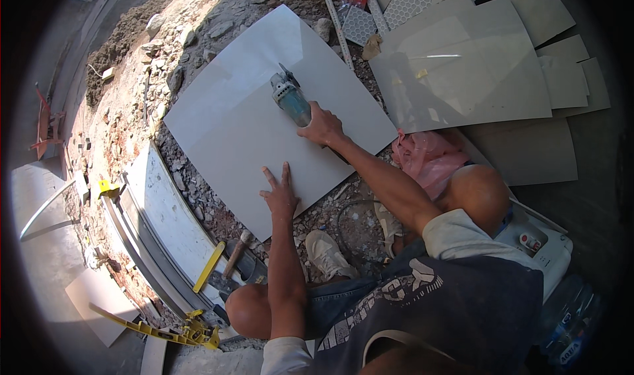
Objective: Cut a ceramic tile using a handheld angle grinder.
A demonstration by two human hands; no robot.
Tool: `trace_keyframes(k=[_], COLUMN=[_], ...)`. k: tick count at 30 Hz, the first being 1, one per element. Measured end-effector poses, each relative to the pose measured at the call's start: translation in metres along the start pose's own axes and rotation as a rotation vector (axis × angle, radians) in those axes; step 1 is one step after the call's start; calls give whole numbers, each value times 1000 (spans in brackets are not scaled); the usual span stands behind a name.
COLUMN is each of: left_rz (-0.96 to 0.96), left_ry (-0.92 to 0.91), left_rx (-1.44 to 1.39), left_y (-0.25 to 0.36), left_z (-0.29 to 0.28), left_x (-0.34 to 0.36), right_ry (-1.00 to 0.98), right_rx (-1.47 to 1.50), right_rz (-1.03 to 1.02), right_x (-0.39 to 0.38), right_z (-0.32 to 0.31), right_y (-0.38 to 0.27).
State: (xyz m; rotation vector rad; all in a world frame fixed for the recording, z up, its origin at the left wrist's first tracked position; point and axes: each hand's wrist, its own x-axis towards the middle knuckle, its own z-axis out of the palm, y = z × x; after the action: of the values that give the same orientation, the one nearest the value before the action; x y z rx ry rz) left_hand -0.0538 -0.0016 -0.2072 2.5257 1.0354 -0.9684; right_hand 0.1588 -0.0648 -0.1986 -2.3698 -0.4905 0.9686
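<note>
A large pale tile (264, 124) lies over rubble in front of me. My right hand (321, 125) is wrapped round the rear of a teal angle grinder (290, 100), whose grey head points away from me over the tile's far half. Around its disc there is a faint haze; whether the disc touches the tile I cannot tell. My left hand (281, 193) rests on the tile's near part with fingers spread, apart from the grinder. Part of a dark cord shows by my right forearm.
More grey tiles (462, 65) are stacked at the right, beside a pink plastic bag (429, 157). A hammer (234, 256), a yellow-handled tool (209, 267) and a long yellow-ended tile cutter (142, 249) lie at the left. Broken stones (185, 35) surround the tile. My shoes (327, 253) are close to its near edge.
</note>
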Motion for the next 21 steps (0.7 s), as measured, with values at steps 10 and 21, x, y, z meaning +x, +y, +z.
trace_keyframes(k=[10,21], left_rz=[-3,7], left_ry=[-5,-11], left_rx=[23,24], left_y=[7,5], left_z=[-9,-10], left_x=[-7,-8], right_ry=[-23,-31], right_rx=[-6,5], right_rz=[8,3], right_x=[9,15], right_z=[-4,-5], right_y=[-5,-11])
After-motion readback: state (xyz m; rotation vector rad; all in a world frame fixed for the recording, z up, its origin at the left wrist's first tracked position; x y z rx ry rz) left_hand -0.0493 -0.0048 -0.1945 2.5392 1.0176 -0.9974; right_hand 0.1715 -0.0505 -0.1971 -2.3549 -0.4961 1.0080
